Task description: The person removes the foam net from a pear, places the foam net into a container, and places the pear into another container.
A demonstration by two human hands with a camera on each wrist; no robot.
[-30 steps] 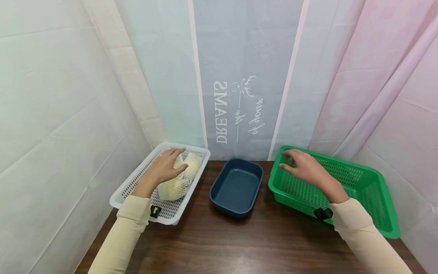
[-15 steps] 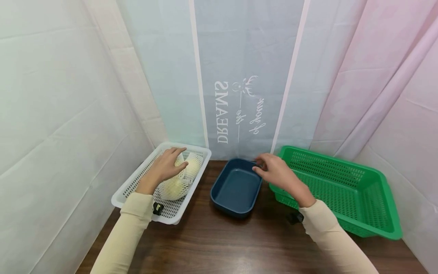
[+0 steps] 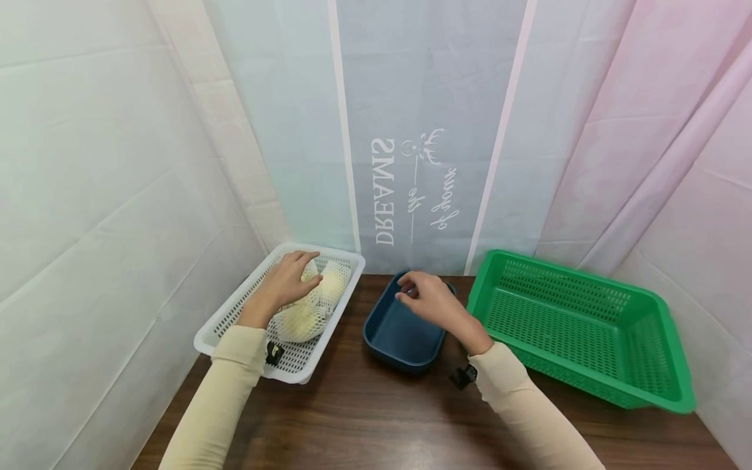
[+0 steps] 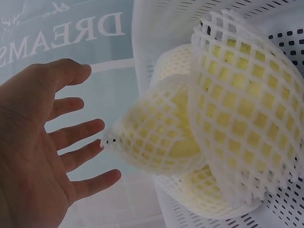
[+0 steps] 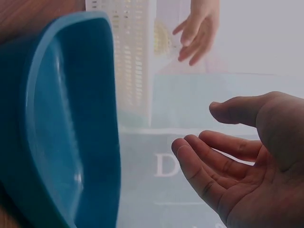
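Observation:
Several pale yellow fruits [image 4: 247, 95] in white foam netting lie in a white perforated basket [image 3: 346, 307] on the left. Above them hovers my left hand [image 3: 286, 282], fingers spread and holding nothing. In the left wrist view, a netted fruit [image 4: 161, 128] appears close beside its fingertips; contact cannot be told. My right hand [image 3: 431, 299] hangs over the far right part of a dark blue tub [image 3: 405, 333], its fingers loosely bent around nothing. The right wrist view shows the tub [image 5: 71, 118] beside that hand, apart from it.
A green perforated basket [image 3: 558, 326] stands to the right of the tub. All three containers sit on a brown wooden table [image 3: 376, 418]. A printed curtain [image 3: 411, 98] hangs behind, and pale cloth [image 3: 106, 228] closes off the left side.
My right hand has moved left, from over the green basket to over the blue tub. The left hand stays almost still above the netted fruits.

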